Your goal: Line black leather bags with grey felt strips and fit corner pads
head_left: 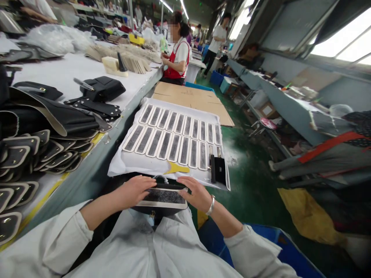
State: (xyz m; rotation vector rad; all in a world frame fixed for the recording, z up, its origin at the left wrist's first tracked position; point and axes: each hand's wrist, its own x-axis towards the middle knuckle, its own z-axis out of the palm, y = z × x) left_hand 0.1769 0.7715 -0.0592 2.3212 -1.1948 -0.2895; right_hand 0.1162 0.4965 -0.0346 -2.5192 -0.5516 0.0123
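My left hand [133, 190] and my right hand [195, 192] press on the two ends of a flat strip piece [164, 197] with a cream border and dark glued centre. The strip lies on a black leather part [156, 210] on my lap. Both hands have their fingers curled over the strip's edges. Just beyond the hands, a white sheet [127, 164] carries two rows of several like strips [174, 135]. A yellow tool [176, 168] and a black piece [219, 170] lie at its near edge.
Black leather pieces [37, 150] are stacked on the long white table [63, 71] at left. Cardboard sheets [188, 98] lie past the white sheet. A person in a red apron [176, 50] sits further along. A blue bin [278, 247] stands at lower right on the green floor.
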